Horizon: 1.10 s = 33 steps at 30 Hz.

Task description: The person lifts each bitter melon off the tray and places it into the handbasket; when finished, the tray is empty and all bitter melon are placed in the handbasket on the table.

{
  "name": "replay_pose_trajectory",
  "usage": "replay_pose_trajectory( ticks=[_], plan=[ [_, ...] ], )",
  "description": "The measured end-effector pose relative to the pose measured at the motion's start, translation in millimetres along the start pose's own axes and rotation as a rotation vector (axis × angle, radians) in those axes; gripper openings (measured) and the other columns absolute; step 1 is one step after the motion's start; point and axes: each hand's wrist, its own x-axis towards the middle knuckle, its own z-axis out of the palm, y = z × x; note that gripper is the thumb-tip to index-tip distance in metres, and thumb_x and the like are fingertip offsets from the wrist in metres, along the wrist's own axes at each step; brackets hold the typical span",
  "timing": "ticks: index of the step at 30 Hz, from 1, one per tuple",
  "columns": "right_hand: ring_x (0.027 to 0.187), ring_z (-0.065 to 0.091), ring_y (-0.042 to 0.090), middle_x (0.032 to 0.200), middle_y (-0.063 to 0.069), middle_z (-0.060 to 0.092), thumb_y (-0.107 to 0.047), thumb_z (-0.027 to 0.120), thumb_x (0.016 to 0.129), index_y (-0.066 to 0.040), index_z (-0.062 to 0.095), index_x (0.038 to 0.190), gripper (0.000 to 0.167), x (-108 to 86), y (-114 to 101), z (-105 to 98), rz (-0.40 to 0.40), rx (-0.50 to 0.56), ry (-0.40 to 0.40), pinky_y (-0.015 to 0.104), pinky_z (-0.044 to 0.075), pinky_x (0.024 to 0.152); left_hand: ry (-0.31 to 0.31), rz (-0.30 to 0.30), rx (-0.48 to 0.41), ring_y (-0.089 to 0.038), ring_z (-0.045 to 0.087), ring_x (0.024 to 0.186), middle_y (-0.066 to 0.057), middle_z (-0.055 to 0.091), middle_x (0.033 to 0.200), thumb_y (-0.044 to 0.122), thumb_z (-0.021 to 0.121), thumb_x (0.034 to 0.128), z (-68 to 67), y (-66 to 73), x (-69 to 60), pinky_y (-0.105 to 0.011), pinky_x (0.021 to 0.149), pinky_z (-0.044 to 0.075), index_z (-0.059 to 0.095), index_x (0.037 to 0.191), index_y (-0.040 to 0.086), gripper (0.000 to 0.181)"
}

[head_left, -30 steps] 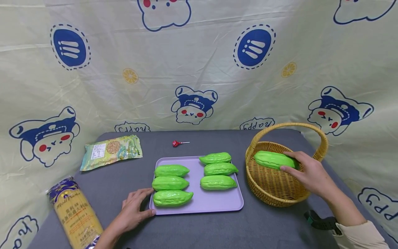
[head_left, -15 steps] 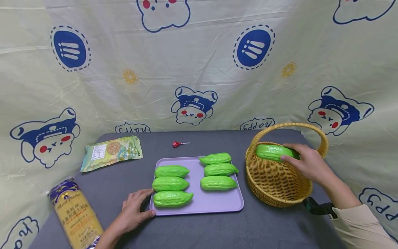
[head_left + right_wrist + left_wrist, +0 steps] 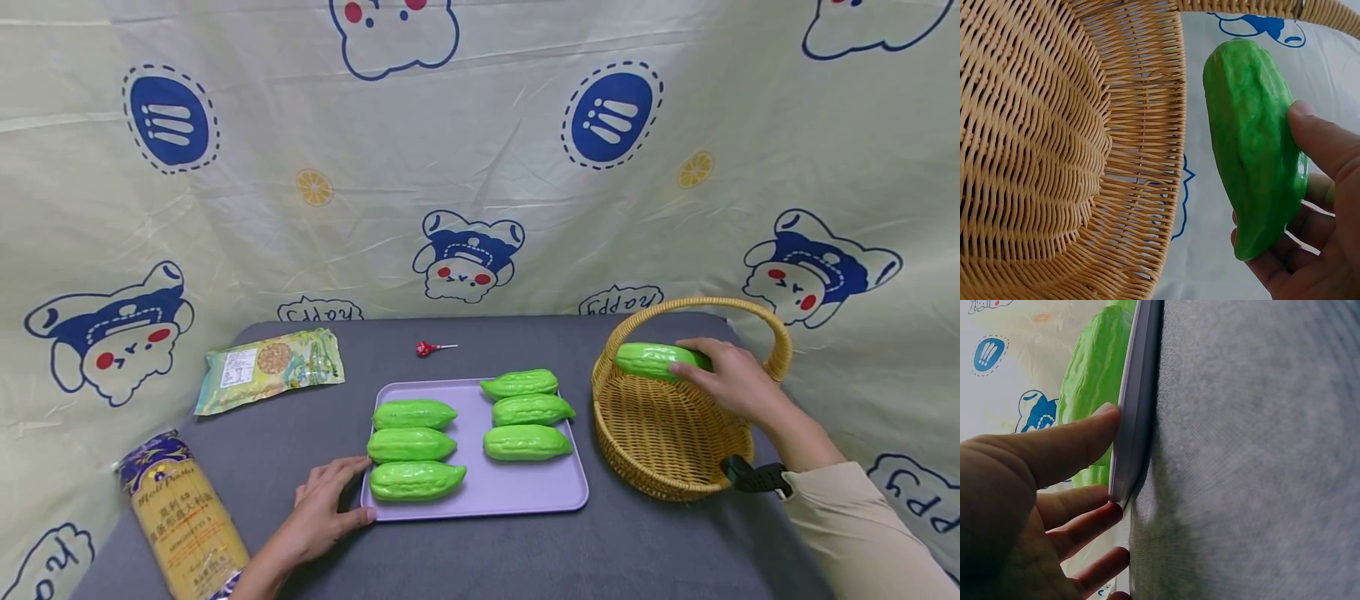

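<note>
My right hand (image 3: 731, 379) grips a green bitter melon (image 3: 651, 361) between thumb and fingers, over the far part of the wicker basket (image 3: 667, 450) and beneath its arched handle. In the right wrist view the bitter melon (image 3: 1254, 147) appears apart from the woven rim (image 3: 1147, 125), its pointed end towards the palm. At the tray's near left corner, my left hand (image 3: 322, 508) touches the lilac tray (image 3: 517, 498); the left wrist view has the thumb against its edge (image 3: 1132, 419), the fingers loosely extended. Several bitter melons (image 3: 416, 481) lie on the tray in left and right columns.
Left of the tray are a yellow pasta pack (image 3: 183, 517) and, farther back, a green printed food packet (image 3: 270, 369). Behind the tray lies a red lollipop (image 3: 426, 348). A printed cloth (image 3: 465, 150) hangs at the table's back edge.
My right hand has moved up and away from me with the bitter melon, from inside the basket towards its far rim. The left hand and the tray stay put.
</note>
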Motion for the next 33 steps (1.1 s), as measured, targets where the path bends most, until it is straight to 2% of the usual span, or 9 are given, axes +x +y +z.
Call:
replay_pose_trajectory(
  ticks=[7,17,24,33],
  plan=[
    [0.107,0.052,0.037,0.123,0.027,0.055,-0.045,0.052,0.093,0.001,0.051,0.131,0.06,8.5,8.1,7.8,0.009,0.026,-0.024,0.047,0.039,0.079,-0.003,-0.001,-0.002,-0.03,0.043,0.119,-0.006,0.055,0.132,0.028,0.079,0.0722,-0.9,0.2,0.5,-0.047,0.089,0.027,0.057,0.128,0.012,0.062],
    [0.102,0.053,0.036,0.122,0.028,0.054,-0.044,0.053,0.093,0.005,0.051,0.129,0.06,18.0,19.5,23.4,0.029,0.007,-0.082,0.044,0.04,0.075,-0.005,-0.012,0.006,-0.03,0.043,0.118,-0.007,0.055,0.132,0.025,0.078,0.0727,1.6,-1.5,1.9,-0.047,0.088,0.028,0.057,0.128,0.011,0.061],
    [0.099,0.055,0.037,0.114,0.028,0.058,-0.037,0.058,0.092,0.007,0.054,0.125,0.055,22.9,25.2,32.1,0.006,-0.015,-0.077,0.047,0.041,0.075,0.005,-0.007,0.005,-0.03,0.044,0.117,-0.007,0.056,0.13,0.026,0.079,0.0718,1.0,-1.4,0.7,-0.048,0.087,0.028,0.058,0.127,0.011,0.061],
    [0.106,0.055,0.045,0.116,0.029,0.06,-0.037,0.057,0.092,0.006,0.058,0.119,0.051,25.8,30.8,40.0,0.007,-0.04,-0.102,0.055,0.042,0.083,0.003,-0.01,0.011,-0.03,0.043,0.118,-0.007,0.056,0.131,0.024,0.078,0.0721,1.9,-1.4,2.1,-0.047,0.087,0.028,0.057,0.127,0.011,0.06]
  ],
)
